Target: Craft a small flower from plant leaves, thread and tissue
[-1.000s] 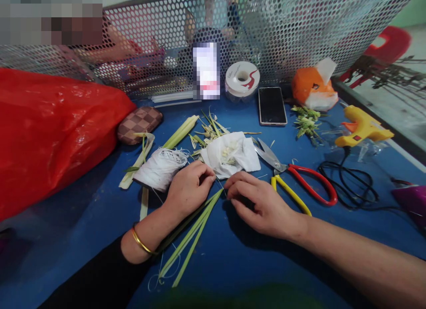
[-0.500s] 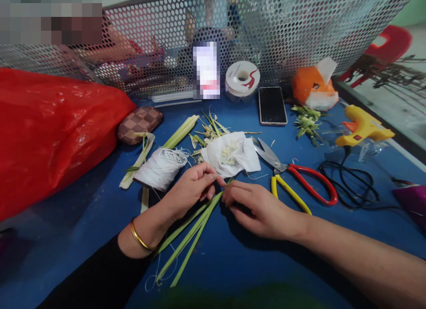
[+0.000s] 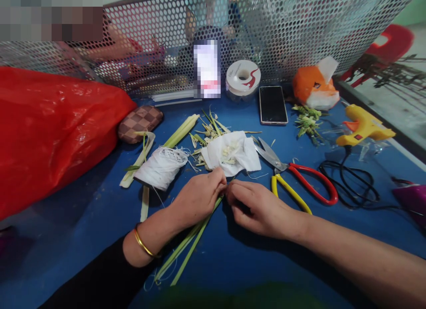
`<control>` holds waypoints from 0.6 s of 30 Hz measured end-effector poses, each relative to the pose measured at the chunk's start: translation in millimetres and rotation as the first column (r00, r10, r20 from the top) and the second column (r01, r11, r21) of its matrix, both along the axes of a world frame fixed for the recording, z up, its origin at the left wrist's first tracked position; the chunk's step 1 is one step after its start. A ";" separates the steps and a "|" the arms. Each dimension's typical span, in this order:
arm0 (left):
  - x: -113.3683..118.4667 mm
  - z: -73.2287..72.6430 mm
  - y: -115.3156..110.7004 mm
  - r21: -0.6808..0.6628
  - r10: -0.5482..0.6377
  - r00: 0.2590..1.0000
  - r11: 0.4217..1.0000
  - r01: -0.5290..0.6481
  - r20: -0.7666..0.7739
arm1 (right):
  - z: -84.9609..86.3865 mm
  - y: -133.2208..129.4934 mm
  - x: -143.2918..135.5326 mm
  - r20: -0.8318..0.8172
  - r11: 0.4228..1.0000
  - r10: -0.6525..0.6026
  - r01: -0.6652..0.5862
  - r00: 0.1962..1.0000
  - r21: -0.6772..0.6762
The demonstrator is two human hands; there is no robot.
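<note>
Long green leaf strips (image 3: 191,243) run from the table's near side up to my two hands, where their upper ends come together. My left hand (image 3: 198,194), back upward, is closed at those ends, with its thumb and fingers pressed together. Touching or almost touching it, my right hand (image 3: 261,207) has curled fingers pinched on the same ends. What lies exactly between the fingertips is hidden. A loop of fine thread (image 3: 148,280) curls beside the lower tips of the strips. Left of my left hand lies a spool of white thread (image 3: 162,167).
Beyond the hands lie a white tissue (image 3: 248,153) with pale bits and plant scraps (image 3: 213,127). Red-and-yellow-handled scissors (image 3: 313,178) and a yellow glue gun (image 3: 364,124) are at right. A red bag (image 3: 60,131), phone (image 3: 273,105) and ribbon roll (image 3: 242,78) surround the area.
My left hand has turned over, back upward, and moved slightly right against my right hand, covering more of the leaf strips. My right hand has barely shifted.
</note>
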State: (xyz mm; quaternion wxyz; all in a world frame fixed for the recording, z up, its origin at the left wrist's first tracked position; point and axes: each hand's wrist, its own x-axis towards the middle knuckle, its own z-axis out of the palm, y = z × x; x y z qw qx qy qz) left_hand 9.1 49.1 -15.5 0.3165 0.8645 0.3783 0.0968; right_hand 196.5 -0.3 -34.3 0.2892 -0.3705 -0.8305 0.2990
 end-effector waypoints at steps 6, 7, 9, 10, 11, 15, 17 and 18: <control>-0.2 -0.7 2.4 -0.007 0.014 1.000 1.000 -0.014 -0.026 | -1.5 0.8 0.3 -0.001 1.000 -0.001 0.001 1.000 -0.030; -0.4 -0.4 3.6 -0.053 0.041 0.999 0.998 -0.040 0.014 | -1.5 1.0 0.7 -0.011 0.999 -0.003 0.003 1.000 -0.040; -0.8 0.2 6.7 -0.193 0.151 0.979 0.973 -0.124 0.134 | -1.3 1.2 1.4 -0.037 0.998 -0.018 0.015 0.999 -0.067; -1.2 0.6 8.3 -0.264 0.239 0.952 0.947 -0.184 0.192 | -1.1 1.2 1.7 -0.049 0.996 -0.030 0.026 0.998 -0.084; -1.6 1.0 9.9 -0.316 0.335 0.911 0.914 -0.253 0.241 | -0.9 1.0 1.8 -0.059 0.994 -0.043 0.037 0.997 -0.098; -6.2 6.8 14.1 -0.249 0.523 0.815 0.848 -0.468 0.248 | -1.3 0.0 1.6 -0.086 0.993 -0.055 0.045 0.995 -0.111; -9.6 13.8 13.8 -0.129 0.444 0.888 0.894 -0.430 0.117 | -2.9 -0.2 1.3 -0.105 0.996 -0.050 0.041 0.993 -0.084; -11.1 18.1 12.7 -0.081 0.385 0.922 0.921 -0.382 0.030 | -4.0 -0.1 1.1 -0.117 0.997 -0.049 0.041 0.992 -0.064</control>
